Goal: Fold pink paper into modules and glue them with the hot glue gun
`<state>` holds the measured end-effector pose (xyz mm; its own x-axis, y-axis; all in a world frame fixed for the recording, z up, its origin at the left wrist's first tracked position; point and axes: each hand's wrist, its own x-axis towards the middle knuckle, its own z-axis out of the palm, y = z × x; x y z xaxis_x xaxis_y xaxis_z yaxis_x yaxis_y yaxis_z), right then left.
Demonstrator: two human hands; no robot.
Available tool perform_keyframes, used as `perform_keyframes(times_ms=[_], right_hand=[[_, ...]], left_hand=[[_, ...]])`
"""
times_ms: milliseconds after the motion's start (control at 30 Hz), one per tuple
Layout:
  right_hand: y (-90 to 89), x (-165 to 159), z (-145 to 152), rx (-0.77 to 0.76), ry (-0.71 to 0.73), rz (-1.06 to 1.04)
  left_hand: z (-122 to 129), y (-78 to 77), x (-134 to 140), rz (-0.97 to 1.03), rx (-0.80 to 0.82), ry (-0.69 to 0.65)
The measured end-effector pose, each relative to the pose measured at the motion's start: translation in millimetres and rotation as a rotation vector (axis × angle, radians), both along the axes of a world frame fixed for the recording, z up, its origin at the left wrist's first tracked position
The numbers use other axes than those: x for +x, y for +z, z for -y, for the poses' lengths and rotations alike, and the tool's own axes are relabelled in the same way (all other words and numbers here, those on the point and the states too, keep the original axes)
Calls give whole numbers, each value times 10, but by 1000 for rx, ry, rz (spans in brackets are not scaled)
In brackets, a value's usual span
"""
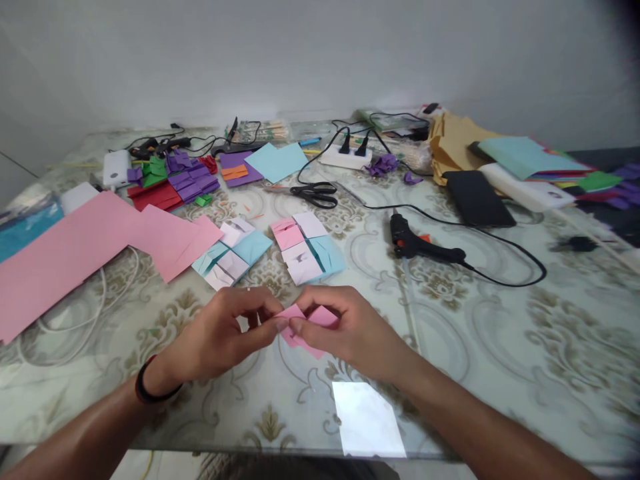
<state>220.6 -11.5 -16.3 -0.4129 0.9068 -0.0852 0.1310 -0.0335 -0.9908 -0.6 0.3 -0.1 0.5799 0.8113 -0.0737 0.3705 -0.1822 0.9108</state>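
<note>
Between my two hands is a small folded piece of pink paper (320, 341), held a little above the table's front half. My left hand (231, 332) pinches its left edge between thumb and fingers. My right hand (345, 327) grips the right side, the thumb lying over a fold. Just beyond my hands lie two patchwork squares of folded paper: one in white and light blue (256, 248), the other in pink, white and light blue (327, 259). Parts of the pink paper are hidden behind my fingers.
A black glue gun (425, 247) with a trailing cord lies at right, near a black phone (480, 198). Black-handled scissors (315, 193) and a white power strip (345, 157) sit further back. Pink sheets (70, 253) cover the left; folded purple paper (193, 183) lies behind.
</note>
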Motion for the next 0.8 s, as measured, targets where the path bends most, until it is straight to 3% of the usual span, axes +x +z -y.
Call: perform_keyframes(times_ms=[133,367,800], right_hand=[[21,-3,6,18,-11,-1],[24,121,-93,139,-167,-71],[-16,148,-103,299,26,-254]], left_hand=[[0,28,-24,66,-1,-15],[-52,5,-50,211,80,239],[-10,-16,-30,279,30,81]])
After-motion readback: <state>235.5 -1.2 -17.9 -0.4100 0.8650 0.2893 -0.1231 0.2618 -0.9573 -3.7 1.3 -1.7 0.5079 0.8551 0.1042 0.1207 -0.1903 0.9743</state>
